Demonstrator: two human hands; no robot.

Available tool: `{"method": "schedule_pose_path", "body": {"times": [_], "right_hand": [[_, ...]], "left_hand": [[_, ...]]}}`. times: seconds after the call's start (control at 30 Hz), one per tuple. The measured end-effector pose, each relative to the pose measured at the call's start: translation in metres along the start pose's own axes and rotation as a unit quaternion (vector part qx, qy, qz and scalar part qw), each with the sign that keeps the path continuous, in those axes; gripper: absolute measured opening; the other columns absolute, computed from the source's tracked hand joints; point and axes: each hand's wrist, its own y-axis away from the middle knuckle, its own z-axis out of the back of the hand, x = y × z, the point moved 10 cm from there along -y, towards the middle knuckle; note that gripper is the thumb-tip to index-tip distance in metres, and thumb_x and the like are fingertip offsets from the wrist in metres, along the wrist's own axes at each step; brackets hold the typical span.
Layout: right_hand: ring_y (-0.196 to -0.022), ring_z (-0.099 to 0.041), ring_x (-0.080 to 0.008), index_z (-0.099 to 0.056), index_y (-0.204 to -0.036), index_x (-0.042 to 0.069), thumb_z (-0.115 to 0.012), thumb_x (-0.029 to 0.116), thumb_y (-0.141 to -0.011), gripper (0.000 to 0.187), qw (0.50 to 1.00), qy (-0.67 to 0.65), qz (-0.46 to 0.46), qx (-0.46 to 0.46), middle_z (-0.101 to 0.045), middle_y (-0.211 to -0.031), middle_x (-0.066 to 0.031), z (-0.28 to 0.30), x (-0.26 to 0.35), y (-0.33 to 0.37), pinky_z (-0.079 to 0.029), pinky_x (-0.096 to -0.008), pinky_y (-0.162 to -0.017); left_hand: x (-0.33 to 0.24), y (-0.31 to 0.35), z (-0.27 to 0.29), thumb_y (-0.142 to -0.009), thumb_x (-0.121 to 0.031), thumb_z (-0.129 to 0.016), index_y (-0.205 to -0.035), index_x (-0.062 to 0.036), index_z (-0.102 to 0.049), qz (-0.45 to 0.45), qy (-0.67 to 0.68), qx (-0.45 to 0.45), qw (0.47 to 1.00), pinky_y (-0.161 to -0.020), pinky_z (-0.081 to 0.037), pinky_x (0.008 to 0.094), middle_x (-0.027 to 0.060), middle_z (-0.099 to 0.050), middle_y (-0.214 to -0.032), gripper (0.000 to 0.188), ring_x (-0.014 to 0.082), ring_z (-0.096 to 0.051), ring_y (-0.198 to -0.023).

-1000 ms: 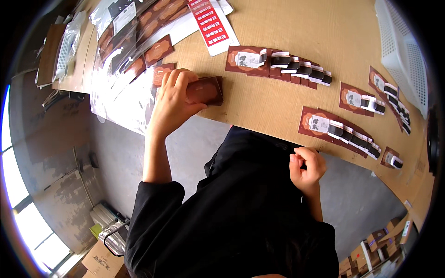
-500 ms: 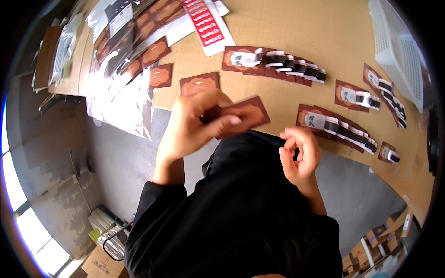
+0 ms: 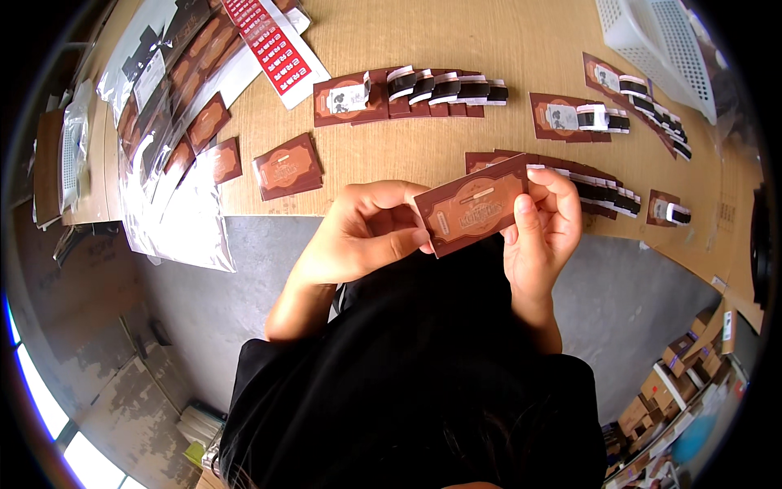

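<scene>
A brown printed card (image 3: 474,205) with a lighter ornamental panel is held tilted above the table's near edge. My left hand (image 3: 358,232) pinches its left end between thumb and fingers. The right end is gripped by my right hand (image 3: 542,228), thumb in front. Beyond the card lies a fanned row of brown cards (image 3: 599,183) with black-and-white pieces on them, partly hidden by it. A small stack of brown cards (image 3: 287,167) rests on the table to the left of my hands. Farther back is another overlapping row of such cards (image 3: 342,99) with black-and-white pieces.
Clear plastic bags with brown cards (image 3: 175,175) spread over the table's left side. A red-and-white sticker sheet (image 3: 275,50) lies at the back. More card groups (image 3: 562,116) sit to the right, near a white perforated basket (image 3: 652,57). Cardboard boxes (image 3: 652,391) stand lower right.
My right hand has come up and taken the card's right end. The card has turned its printed face toward me, and the view has shifted right.
</scene>
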Motion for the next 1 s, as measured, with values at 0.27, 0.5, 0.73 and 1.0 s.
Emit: {"method": "schedule_pose_path", "body": {"times": [0.27, 0.5, 0.73, 1.0], "right_hand": [[-0.051, -0.045, -0.0036, -0.049, -0.102, -0.001, -0.058, -0.002, -0.079, 0.025, 0.997, 0.047, 0.053, -0.002, -0.055, -0.073, -0.0056, 0.0, 0.011, 0.002, -0.036, -0.0158, -0.042], [-0.062, -0.049, -0.0076, -0.058, -0.098, 0.0, -0.07, 0.004, -0.068, 0.032, 0.957, 0.263, 0.123, 0.031, -0.057, -0.101, -0.0104, -0.009, 0.019, 0.002, -0.035, -0.0173, -0.048], [-0.083, -0.061, -0.0264, -0.058, -0.099, -0.004, -0.074, 0.015, -0.066, 0.041, 0.854, 0.434, 0.27, 0.094, -0.058, -0.1, -0.0151, -0.047, 0.044, 0.013, -0.052, -0.0296, -0.066], [-0.077, -0.062, -0.024, -0.059, -0.096, -0.003, -0.07, 0.013, -0.069, 0.034, 0.863, 0.432, 0.241, 0.102, -0.058, -0.096, -0.0128, -0.047, 0.038, 0.015, -0.051, -0.0284, -0.062]], "left_hand": [[0.0, 0.002, 0.001, -0.076, 0.009, -0.056, -0.095, 0.007, -0.057, -0.028, -0.004, -0.017, 0.999, -0.07, -0.045, 0.0228, 0.0083, -0.061, -0.084, 0.019, 0.012, -0.057, -0.079], [0.01, -0.001, -0.002, -0.078, 0.004, -0.058, -0.092, 0.0072, -0.059, 0.006, -0.002, -0.027, 1.0, -0.07, -0.045, 0.0225, 0.0082, -0.061, -0.086, 0.014, 0.0106, -0.056, -0.078], [0.012, -0.004, -0.005, -0.079, 0.001, -0.061, -0.091, 0.0063, -0.06, -0.001, -0.056, -0.04, 0.998, -0.063, -0.043, 0.0195, 0.0048, -0.061, -0.081, 0.013, 0.0062, -0.053, -0.072], [0.012, -0.003, -0.003, -0.078, 0.0, -0.062, -0.09, 0.0053, -0.061, -0.01, -0.172, -0.053, 0.984, -0.057, -0.041, 0.018, 0.0016, -0.058, -0.077, 0.013, 0.0035, -0.049, -0.069]]}}
